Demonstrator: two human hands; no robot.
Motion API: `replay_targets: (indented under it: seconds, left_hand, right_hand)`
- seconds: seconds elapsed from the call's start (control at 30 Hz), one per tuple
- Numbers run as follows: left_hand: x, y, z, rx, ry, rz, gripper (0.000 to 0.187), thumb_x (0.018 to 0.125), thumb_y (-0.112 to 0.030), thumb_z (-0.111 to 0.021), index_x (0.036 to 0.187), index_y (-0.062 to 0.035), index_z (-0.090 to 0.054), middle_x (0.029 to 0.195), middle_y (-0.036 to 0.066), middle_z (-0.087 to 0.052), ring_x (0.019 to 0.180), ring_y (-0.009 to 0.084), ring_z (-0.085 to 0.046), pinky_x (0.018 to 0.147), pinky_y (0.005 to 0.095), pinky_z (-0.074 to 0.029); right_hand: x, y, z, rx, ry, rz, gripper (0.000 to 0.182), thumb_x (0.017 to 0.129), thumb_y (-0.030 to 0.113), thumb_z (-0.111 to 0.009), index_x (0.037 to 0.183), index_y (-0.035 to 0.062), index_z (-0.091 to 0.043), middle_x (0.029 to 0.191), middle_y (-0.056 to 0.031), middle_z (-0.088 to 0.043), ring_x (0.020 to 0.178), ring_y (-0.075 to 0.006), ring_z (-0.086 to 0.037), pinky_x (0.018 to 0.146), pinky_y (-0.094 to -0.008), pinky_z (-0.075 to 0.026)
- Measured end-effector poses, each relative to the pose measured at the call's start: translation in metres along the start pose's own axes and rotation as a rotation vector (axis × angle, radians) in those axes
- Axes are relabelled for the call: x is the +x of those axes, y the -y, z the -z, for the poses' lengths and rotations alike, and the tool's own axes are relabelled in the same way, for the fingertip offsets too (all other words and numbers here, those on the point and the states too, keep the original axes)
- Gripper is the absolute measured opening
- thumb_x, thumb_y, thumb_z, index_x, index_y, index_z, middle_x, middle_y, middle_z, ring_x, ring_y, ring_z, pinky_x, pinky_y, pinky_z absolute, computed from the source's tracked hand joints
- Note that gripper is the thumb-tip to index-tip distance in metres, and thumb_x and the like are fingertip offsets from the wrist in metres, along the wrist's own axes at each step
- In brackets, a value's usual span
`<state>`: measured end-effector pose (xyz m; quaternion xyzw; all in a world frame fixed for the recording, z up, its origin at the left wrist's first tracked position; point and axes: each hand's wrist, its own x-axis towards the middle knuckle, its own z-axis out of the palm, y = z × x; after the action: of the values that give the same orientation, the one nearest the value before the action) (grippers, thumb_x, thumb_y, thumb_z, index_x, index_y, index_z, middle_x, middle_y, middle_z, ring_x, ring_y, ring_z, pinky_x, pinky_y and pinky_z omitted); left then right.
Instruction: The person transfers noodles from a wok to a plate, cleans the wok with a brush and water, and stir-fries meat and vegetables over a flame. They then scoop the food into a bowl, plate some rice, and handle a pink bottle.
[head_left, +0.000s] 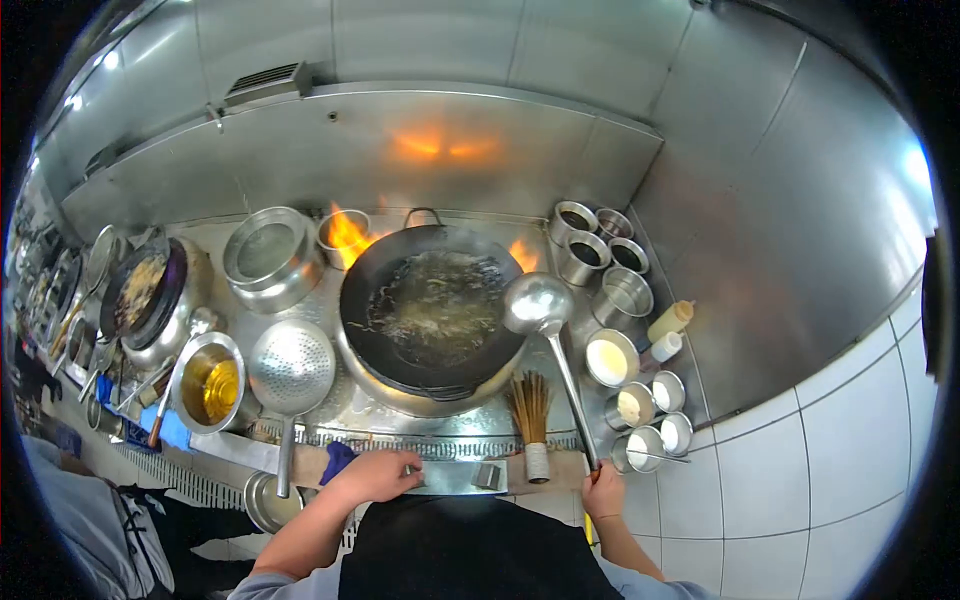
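Note:
My right hand (603, 491) is closed round the handle end of a long metal ladle (540, 305), whose bowl is over the right rim of a black wok (365, 345). Liquid bubbles in the wok, and flames (348, 236) rise behind it. My left hand (388, 475) rests at the front edge of the stove, by a metal plate (450, 479), with its fingers curled; what they hold, if anything, is hidden. A bamboo brush (532, 420) stands between my hands. Left of the wok lies a perforated skimmer (292, 367).
Metal pots of sauces and seasonings (612, 358) and two squeeze bottles (671, 320) stand at the right. At the left are a bowl of yellow oil (220, 390), a stacked pot (268, 250) and another wok (140, 290). Another person (90, 510) stands at the lower left.

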<state>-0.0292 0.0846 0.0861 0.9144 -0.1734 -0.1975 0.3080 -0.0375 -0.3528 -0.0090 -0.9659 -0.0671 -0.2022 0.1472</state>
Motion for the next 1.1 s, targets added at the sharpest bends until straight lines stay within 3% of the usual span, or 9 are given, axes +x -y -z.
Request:
replay_targets:
  seconds: [0.07,0.23,0.5,0.7,0.77,0.87,0.93,1.0,1.1]
  left_hand:
    - [0.002,-0.011,0.002,-0.011,0.038,0.066,0.031,0.088,-0.039,-0.056,0.103,-0.0127,-0.065,0.08,0.017,-0.066,0.076,0.0355,-0.064,0.067,0.0449,-0.05]
    - [0.004,-0.018,-0.002,0.046,0.034,0.092,0.032,0.087,-0.039,-0.057,0.103,-0.012,-0.065,0.078,0.016,-0.066,0.074,0.0356,-0.064,0.067,0.0445,-0.05]
    - [0.005,-0.011,-0.014,0.032,0.0,0.044,0.028,0.085,-0.031,-0.061,0.101,-0.0085,-0.065,0.075,0.017,-0.065,0.072,0.0349,-0.063,0.065,0.0425,-0.049]
    - [-0.006,-0.025,0.0,-0.021,-0.087,0.078,0.029,0.083,-0.029,-0.063,0.102,-0.0069,-0.065,0.075,0.017,-0.063,0.07,0.033,-0.062,0.064,0.0402,-0.048]
    - [-0.007,-0.022,0.001,-0.042,-0.051,0.124,0.029,0.084,-0.029,-0.062,0.102,-0.0064,-0.065,0.074,0.016,-0.063,0.071,0.0335,-0.062,0.066,0.0417,-0.048]
    - [-0.005,-0.026,0.004,-0.06,-0.008,0.138,0.029,0.085,-0.029,-0.062,0.101,-0.0055,-0.065,0.071,0.016,-0.062,0.071,0.0334,-0.062,0.066,0.0425,-0.048]
    - [-0.001,-0.032,0.007,-0.058,-0.003,0.095,0.029,0.084,-0.028,-0.062,0.101,-0.0052,-0.064,0.07,0.016,-0.062,0.069,0.0329,-0.061,0.065,0.0417,-0.047]
    - [0.0,-0.036,0.012,-0.065,0.011,0.185,0.028,0.084,-0.027,-0.062,0.101,-0.0048,-0.064,0.066,0.015,-0.06,0.065,0.0328,-0.061,0.061,0.0414,-0.046]
    - [-0.006,-0.029,0.015,-0.089,-0.006,0.18,0.028,0.084,-0.027,-0.062,0.101,-0.0053,-0.064,0.063,0.014,-0.059,0.062,0.0322,-0.06,0.059,0.041,-0.046]
  right_hand:
    - [-0.007,0.006,0.008,0.132,0.262,-0.323,0.039,0.077,0.011,-0.061,0.113,0.0047,-0.047,0.084,-0.0223,-0.061,0.078,-0.0433,-0.059,0.066,-0.052,-0.047]
    - [-0.021,0.021,-0.006,0.389,0.25,-0.37,0.033,0.079,0.011,-0.056,0.11,0.0038,-0.044,0.074,-0.022,-0.057,0.067,-0.0444,-0.057,0.057,-0.0502,-0.043]
    - [-0.036,-0.004,-0.04,0.293,0.446,-0.395,0.023,0.08,0.009,-0.054,0.099,0.0023,-0.042,0.069,-0.0205,-0.057,0.065,-0.0409,-0.059,0.056,-0.0513,-0.043]
    - [-0.009,0.011,-0.026,-0.111,0.528,-0.324,0.047,0.084,0.022,-0.063,0.121,-0.0021,-0.046,0.108,-0.0252,-0.054,0.103,-0.043,-0.054,0.082,-0.0492,-0.046]
    - [0.032,0.042,-0.006,-0.015,0.479,-0.321,0.053,0.085,0.029,-0.062,0.124,-0.0023,-0.045,0.105,-0.0241,-0.055,0.102,-0.0431,-0.055,0.082,-0.0507,-0.047]
    - [0.062,0.077,-0.02,0.107,0.686,-0.393,0.068,0.086,0.048,-0.056,0.13,-0.0023,-0.04,0.115,-0.0275,-0.053,0.104,-0.0441,-0.056,0.085,-0.05,-0.048]
    - [0.055,0.077,-0.06,-0.076,0.768,-0.259,0.085,0.082,0.046,-0.059,0.142,-0.0033,-0.025,0.126,-0.0331,-0.046,0.108,-0.0433,-0.056,0.089,-0.0482,-0.048]
    - [0.055,0.072,-0.086,-0.044,0.817,-0.411,0.082,0.082,0.041,-0.059,0.143,-0.0004,-0.024,0.123,-0.0344,-0.047,0.104,-0.0445,-0.058,0.087,-0.0488,-0.049]
    - [0.089,0.096,-0.001,0.067,0.819,-0.421,0.077,0.087,0.039,-0.055,0.146,0.0011,-0.021,0.126,-0.0313,-0.048,0.101,-0.0426,-0.059,0.083,-0.0484,-0.05]
